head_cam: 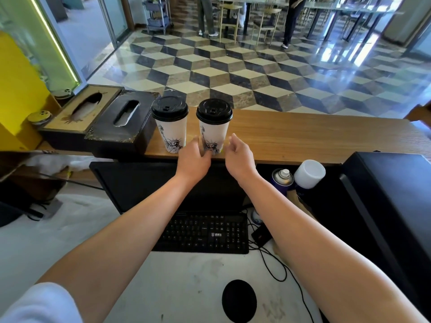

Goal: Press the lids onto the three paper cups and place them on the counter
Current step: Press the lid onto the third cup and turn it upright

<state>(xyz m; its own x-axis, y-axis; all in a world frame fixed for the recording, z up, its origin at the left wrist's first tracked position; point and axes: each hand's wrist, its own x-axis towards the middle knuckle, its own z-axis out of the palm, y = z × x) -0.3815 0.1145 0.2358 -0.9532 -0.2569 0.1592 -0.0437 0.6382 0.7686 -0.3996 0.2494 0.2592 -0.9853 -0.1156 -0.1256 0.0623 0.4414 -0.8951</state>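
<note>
The long wooden counter (303, 134) carries two dark tissue boxes (121, 122) at its left end. Beside them stand two white printed paper cups with black plastic lids: left cup (171, 127), right cup (213, 127), both upright. A black keyboard (203, 231) lies below. The left hand (193, 157) touches the right cup's base, fingertips hidden. The right hand (240, 152) is just beside it, fingers loosely spread, holding nothing. A third cup is not visible.

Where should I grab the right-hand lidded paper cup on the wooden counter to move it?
Grip the right paper cup around its mid wall, coming from the near side. It stands upright, the black lid overhangs, and the left cup crowds its left.
</note>
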